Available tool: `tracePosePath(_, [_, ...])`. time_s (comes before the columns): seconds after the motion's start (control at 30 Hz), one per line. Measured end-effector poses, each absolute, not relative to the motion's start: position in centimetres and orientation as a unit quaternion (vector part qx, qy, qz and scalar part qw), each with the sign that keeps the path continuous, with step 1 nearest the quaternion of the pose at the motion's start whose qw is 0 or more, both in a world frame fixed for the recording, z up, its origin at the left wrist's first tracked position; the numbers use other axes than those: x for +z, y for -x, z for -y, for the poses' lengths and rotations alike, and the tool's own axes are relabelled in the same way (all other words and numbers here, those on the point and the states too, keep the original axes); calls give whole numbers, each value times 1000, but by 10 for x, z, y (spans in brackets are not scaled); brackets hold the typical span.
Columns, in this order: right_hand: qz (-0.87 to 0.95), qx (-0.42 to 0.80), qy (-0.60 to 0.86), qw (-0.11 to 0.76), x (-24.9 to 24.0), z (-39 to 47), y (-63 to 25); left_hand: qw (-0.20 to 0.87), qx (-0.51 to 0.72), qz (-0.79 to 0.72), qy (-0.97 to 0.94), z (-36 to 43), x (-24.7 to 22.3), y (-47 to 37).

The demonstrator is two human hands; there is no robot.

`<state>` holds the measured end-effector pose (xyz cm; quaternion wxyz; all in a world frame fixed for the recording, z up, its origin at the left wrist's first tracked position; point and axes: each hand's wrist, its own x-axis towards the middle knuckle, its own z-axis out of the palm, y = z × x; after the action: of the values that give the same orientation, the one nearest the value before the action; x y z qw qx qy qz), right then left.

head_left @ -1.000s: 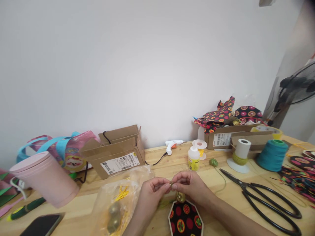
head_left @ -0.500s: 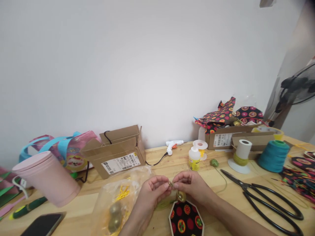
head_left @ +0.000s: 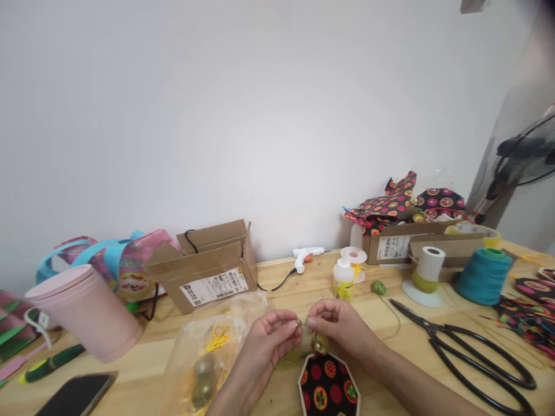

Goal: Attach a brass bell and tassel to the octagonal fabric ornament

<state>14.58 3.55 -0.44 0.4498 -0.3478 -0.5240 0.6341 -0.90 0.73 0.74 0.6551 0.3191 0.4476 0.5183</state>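
Observation:
My left hand [head_left: 269,342] pinches a small gold bead [head_left: 299,322] between thumb and forefinger. Facing it, my right hand [head_left: 340,328] is closed on a thin green cord [head_left: 306,323], whose end points toward the bead; whether it passes through is too small to tell. Just under my right fingers sits a larger gold bell [head_left: 320,344], at the top of a many-sided black fabric piece [head_left: 335,395] with red and orange flower circles and a pale rim. More green cord [head_left: 289,360] lies on the table below my left fingers.
Left are a plastic bag [head_left: 182,361] with gold bells, a phone [head_left: 76,396], a pink cup [head_left: 91,315] and a cardboard box [head_left: 208,271]. A glue bottle [head_left: 342,280], glue gun [head_left: 300,263], black scissors [head_left: 433,328], cord spool [head_left: 429,277] and teal thread cone [head_left: 483,277] lie beyond and right.
My two hands have drawn slightly apart, and a short length of green cord now shows between the bead and my right fingers. The surrounding things have stayed in place.

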Motion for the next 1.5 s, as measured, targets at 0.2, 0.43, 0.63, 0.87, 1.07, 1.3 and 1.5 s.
tracePosePath(0.2, [533,633,341,447,-6,-35,-146,658,514,-446,-323,-8,6,9])
tracePosePath(0.43, [534,631,347,443,-2,-33,-145,656,515,-447,-324,-9,8,8])
tracePosePath(0.63, [525,641,334,450,-3,-34,-146,661,509,-444,-326,-7,10,7])
tracePosePath(0.87, [531,629,345,451,-2,-35,-146,650,509,-445,-345,-7,8,5])
tracePosePath(1.07, [535,630,342,448,-4,-35,-145,623,519,-459,-363,-10,3,5])
tracePosePath(1.3, [524,639,345,445,-5,-35,-144,621,530,-448,-365,-11,2,7])
tracePosePath(1.5, [524,638,343,448,-4,-35,-145,630,534,-437,-357,-10,4,7])
